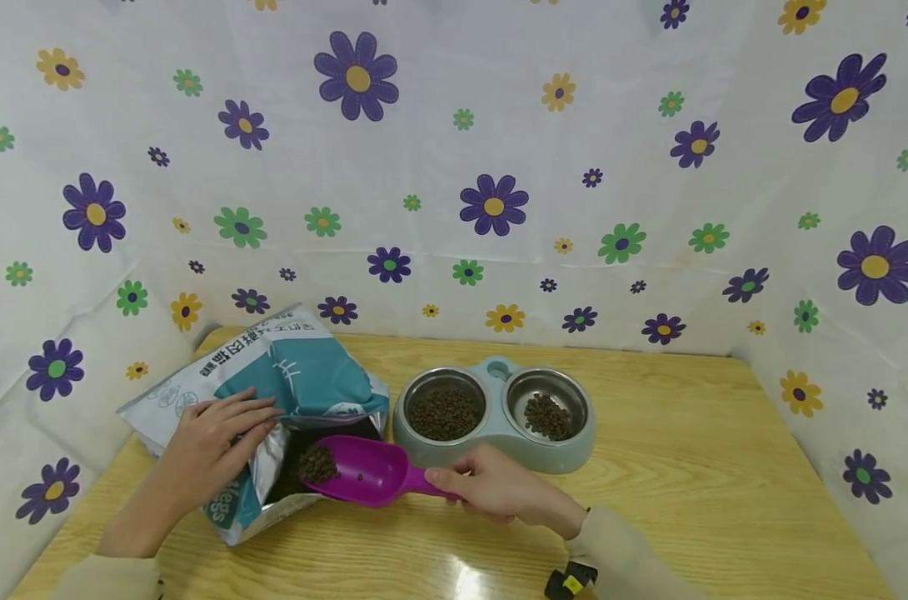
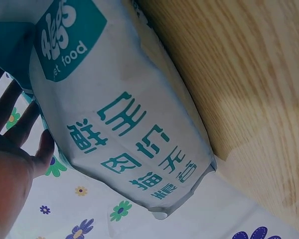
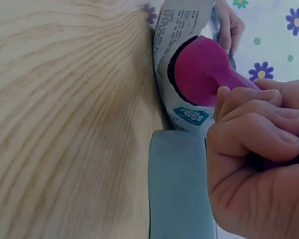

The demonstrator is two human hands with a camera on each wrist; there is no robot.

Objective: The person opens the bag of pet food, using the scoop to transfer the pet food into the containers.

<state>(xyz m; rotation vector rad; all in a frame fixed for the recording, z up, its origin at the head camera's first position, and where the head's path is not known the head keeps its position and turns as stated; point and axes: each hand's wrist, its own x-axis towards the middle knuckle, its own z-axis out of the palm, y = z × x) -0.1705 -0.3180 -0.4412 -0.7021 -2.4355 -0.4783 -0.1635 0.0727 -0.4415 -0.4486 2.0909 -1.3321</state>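
Observation:
A magenta scoop (image 1: 375, 475) with brown kibble (image 1: 317, 464) near its tip is at the mouth of a pet food bag (image 1: 322, 375). My right hand (image 1: 491, 487) grips the scoop's handle, its fingers curled round it in the right wrist view. The white and teal bag lies on its side, its mouth toward the scoop. On its top near the opening rests my left hand (image 1: 217, 437), the fingers fairly straight. In the left wrist view, that hand (image 2: 12, 149) lies against the bag with fingers spread. The bag's inside is mostly dark.
A pale blue double feeder (image 1: 495, 450) stands right of the bag. Its left steel bowl (image 1: 445, 372) holds plenty of kibble, and its right bowl (image 1: 525, 383) a smaller heap. Flower-printed cloth (image 1: 424, 150) hangs behind and beside the wooden table (image 1: 686, 467).

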